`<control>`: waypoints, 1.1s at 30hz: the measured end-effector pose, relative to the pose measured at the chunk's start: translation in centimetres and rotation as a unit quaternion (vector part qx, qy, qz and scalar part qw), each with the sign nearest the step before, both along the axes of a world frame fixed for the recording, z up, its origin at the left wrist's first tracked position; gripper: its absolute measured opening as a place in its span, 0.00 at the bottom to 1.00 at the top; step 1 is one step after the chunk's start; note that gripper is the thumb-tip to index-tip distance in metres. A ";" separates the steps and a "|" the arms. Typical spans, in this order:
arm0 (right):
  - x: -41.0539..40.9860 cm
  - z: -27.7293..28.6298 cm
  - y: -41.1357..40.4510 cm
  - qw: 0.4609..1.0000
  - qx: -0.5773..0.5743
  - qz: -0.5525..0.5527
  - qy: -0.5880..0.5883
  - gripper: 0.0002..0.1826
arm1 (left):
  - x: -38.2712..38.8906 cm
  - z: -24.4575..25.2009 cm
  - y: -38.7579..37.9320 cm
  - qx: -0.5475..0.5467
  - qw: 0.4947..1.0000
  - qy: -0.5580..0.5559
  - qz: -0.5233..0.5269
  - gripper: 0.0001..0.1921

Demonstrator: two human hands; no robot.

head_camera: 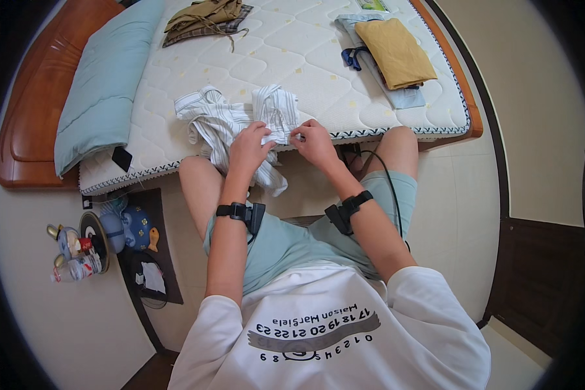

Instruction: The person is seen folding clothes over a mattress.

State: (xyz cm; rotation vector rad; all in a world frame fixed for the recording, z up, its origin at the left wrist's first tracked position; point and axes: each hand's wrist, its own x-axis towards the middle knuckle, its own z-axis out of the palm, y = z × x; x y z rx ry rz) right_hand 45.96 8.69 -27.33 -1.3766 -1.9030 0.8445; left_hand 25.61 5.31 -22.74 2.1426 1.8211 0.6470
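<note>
A white garment with grey stripes lies crumpled at the near edge of the mattress, and part of it hangs over the side. My left hand grips a flattened part of it, thumb and fingers closed on the cloth. Just to the right, my right hand pinches the same part by its right edge. Between the two hands a short stretch of striped cloth shows. Each forearm wears a black strap with a small device.
The mattress carries brown and plaid clothes at the far left and a folded yellow garment on light blue cloth at right. A rolled light blue quilt lies by the wooden headboard. A black cable crosses my right thigh.
</note>
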 end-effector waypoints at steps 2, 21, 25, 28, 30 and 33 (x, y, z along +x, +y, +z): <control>-0.1 0.5 -0.2 0.999 0.025 0.001 -0.034 0.10 | -0.1 0.1 -0.1 0.007 1.000 -0.017 0.007 0.12; -1.4 0.9 -1.0 1.000 0.002 -0.025 -0.015 0.11 | 0.8 0.5 -0.2 -0.005 0.960 -0.252 0.119 0.07; -1.4 1.1 -1.3 0.997 0.063 -0.043 -0.006 0.08 | 0.4 0.1 -0.4 -0.037 0.978 -0.199 0.058 0.07; -1.7 1.6 -1.2 0.990 0.137 -0.036 -0.018 0.07 | 0.5 -0.3 -0.4 -0.041 0.994 -0.098 0.031 0.07; -2.0 2.1 -1.2 0.986 0.166 -0.021 -0.027 0.07 | 0.7 -0.6 -0.3 -0.023 0.997 -0.063 0.029 0.08; -2.3 2.3 -1.3 0.971 0.235 0.001 -0.047 0.07 | 1.2 -0.6 -0.1 0.021 0.991 -0.123 0.055 0.07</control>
